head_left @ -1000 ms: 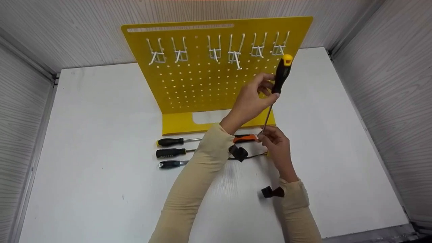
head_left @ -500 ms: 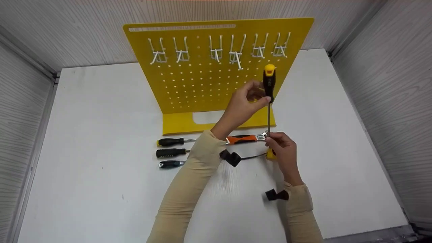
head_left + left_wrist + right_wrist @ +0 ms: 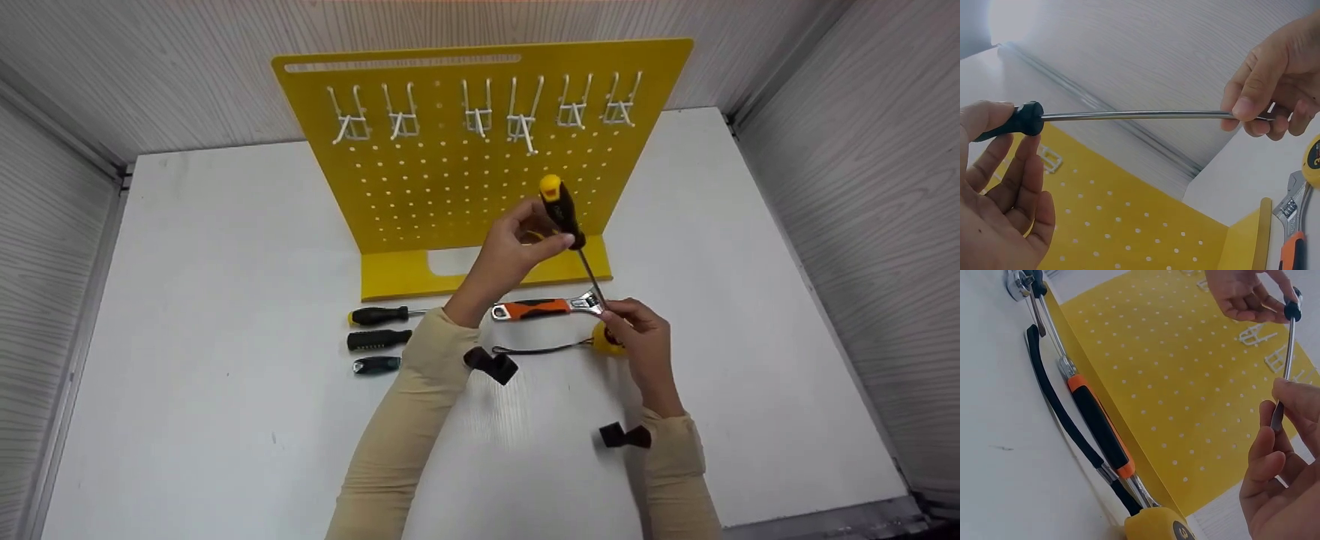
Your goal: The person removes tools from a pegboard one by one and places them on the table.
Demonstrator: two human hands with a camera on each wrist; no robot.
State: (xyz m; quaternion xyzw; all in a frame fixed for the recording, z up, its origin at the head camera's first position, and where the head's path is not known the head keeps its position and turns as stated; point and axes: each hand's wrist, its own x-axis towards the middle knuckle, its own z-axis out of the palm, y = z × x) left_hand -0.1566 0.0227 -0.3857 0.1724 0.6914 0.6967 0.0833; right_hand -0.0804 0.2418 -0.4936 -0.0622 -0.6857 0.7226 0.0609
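A screwdriver [image 3: 559, 208] with a black handle and yellow end is held in the air before the pegboard, its handle end tilted to the left in the head view. My left hand [image 3: 510, 244] pinches the lower handle near the collar, thumb against it. My right hand [image 3: 641, 337] pinches the shaft's far end between thumb and fingers. In the left wrist view the bare steel shaft [image 3: 1134, 115] runs between both hands. The right wrist view shows the flat blade tip [image 3: 1277, 419] between the right thumb and fingers.
The yellow pegboard [image 3: 420, 180] stands behind, bearing several white hooks [image 3: 523, 124]. An orange-black adjustable wrench [image 3: 534, 308] and a yellow tape measure [image 3: 604, 341] with a black strap lie near the right hand. Left lie another screwdriver [image 3: 379, 315] and two dark-handled tools [image 3: 379, 340], partly hidden by my sleeve.
My left hand has moved left and down, swinging the screwdriver's handle end from a right lean to a left lean. My right hand has shifted slightly right and down, still pinching the shaft's end.
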